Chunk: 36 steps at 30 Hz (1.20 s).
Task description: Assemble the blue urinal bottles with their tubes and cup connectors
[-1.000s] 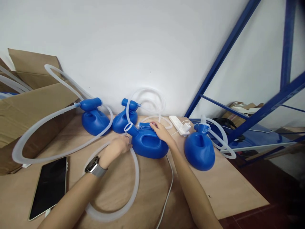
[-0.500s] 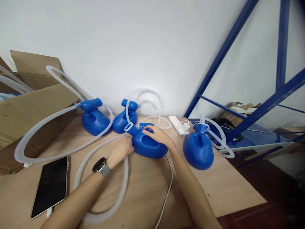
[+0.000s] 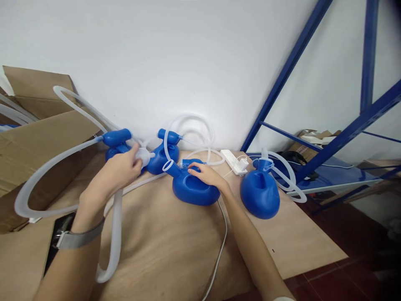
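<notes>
Pinching round white cap in left hand, bending right fingers over blue plastic jug—wooden tabletop beneath, white wall behind!

Wooden tabletop, four blue bottles on it, pale tubing, white power strip, white cable, dark tablet

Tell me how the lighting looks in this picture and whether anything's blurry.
Head view: soft, fairly even light on the white wall; head view: the floor falls dark at lower right; head view: the left hand looks slightly soft, the bottle under the right hand clearer.
</notes>
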Tool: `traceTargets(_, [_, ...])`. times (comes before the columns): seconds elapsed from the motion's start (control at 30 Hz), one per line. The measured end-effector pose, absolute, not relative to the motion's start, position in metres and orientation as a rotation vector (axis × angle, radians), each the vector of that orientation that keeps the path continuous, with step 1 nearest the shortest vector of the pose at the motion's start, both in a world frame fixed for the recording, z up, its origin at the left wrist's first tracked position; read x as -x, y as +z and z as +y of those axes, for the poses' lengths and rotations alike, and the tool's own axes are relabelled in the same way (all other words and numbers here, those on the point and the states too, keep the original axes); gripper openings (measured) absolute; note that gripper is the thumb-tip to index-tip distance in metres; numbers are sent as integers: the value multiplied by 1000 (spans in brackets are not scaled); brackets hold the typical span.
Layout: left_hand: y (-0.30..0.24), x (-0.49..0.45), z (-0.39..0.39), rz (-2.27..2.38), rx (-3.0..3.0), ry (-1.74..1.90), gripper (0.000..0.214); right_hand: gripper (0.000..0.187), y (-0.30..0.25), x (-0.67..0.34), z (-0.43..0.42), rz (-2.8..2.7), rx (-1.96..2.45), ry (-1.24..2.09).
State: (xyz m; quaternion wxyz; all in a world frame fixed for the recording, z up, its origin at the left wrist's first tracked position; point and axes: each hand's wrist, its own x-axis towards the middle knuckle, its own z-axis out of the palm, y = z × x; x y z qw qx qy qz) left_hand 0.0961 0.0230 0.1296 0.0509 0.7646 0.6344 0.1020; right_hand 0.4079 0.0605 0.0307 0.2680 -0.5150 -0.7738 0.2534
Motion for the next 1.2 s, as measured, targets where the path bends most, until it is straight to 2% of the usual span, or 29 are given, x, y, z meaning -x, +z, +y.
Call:
traceTargets(0.33, [95, -116, 47, 1033, -2264, 289, 75, 28, 35, -412, 56, -2176, 1172, 911])
traceTargets(0.5, [90, -123, 50, 1001, -2067, 307, 87, 27, 36, -411, 57, -2157, 1217, 887])
traceTargets(0.67, [91, -120, 58, 903, -1927, 284, 68, 26, 40, -409, 58, -2184, 1201, 930])
traceTargets(1.2, [79, -105, 66, 786, -1813, 220, 53, 32, 35, -407, 57, -2154, 1201, 964])
